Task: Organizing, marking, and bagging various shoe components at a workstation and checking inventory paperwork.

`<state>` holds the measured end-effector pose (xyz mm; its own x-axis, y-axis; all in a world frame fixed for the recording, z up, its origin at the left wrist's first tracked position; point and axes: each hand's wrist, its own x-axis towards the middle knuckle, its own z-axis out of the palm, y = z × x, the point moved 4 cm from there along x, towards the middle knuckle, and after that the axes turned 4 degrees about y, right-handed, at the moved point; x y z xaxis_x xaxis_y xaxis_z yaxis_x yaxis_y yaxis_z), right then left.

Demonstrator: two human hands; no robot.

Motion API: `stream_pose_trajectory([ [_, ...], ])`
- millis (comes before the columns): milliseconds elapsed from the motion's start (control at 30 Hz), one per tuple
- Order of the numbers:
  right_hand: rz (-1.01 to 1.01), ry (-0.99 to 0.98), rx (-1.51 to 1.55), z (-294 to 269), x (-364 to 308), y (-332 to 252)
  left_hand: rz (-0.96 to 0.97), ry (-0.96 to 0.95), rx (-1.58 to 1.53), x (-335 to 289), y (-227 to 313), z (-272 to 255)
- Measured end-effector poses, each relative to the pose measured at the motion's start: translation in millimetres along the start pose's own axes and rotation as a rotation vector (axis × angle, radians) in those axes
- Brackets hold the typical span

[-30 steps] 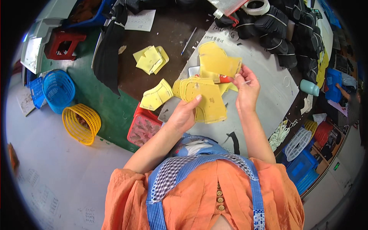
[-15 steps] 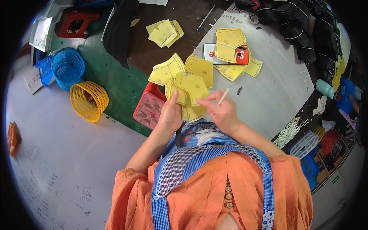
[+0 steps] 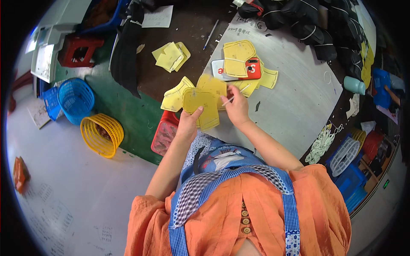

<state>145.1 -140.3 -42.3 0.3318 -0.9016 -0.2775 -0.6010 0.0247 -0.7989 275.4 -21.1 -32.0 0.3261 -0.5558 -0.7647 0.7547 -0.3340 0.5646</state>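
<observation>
My left hand (image 3: 188, 124) grips yellow template pieces (image 3: 200, 105) with dark lines along their edges, its thumb lying on top. My right hand (image 3: 237, 107) pinches a thin white stick, perhaps a marking pen (image 3: 237, 94). Its fingertips are at the right edge of another yellow piece (image 3: 212, 84), just beyond the held ones; whether they grip it I cannot tell. Left of these lies a paler yellow piece (image 3: 176, 94) with marked edges. Farther right, a yellow template (image 3: 238, 54) rests across a red and white phone (image 3: 253, 68), with more yellow pieces (image 3: 268, 78) beneath.
Loose yellow pieces (image 3: 171, 56) and a blue pen (image 3: 211, 35) lie on the dark tabletop, beside a grey board (image 3: 294, 85). Bundled black items (image 3: 299, 25) fill the far right. A red stool (image 3: 164, 135) and yellow (image 3: 102, 135) and blue baskets (image 3: 76, 100) stand at left.
My right hand has moved away from me, to the edge of the farther yellow piece. The pieces in my left hand have turned and now overlap differently. The whole view has shifted slightly.
</observation>
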Motion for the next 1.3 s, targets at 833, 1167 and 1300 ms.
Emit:
stream_pose_trajectory([
  [833, -0.55, -0.193, -0.722, -20.7, 97.3, -38.0, -0.197, -0.263, 0.249, -43.1, 30.9, 18.9],
  [1167, -0.141, 0.295, 0.262, -119.5, 98.2, -48.4, -0.234, -0.378, -0.221, 0.5, 51.7, 103.4],
  [1300, -0.031, 0.293, 0.983, -123.2, 33.4, -39.6, -0.275, -0.393, -0.23, 6.5, 43.7, 155.2],
])
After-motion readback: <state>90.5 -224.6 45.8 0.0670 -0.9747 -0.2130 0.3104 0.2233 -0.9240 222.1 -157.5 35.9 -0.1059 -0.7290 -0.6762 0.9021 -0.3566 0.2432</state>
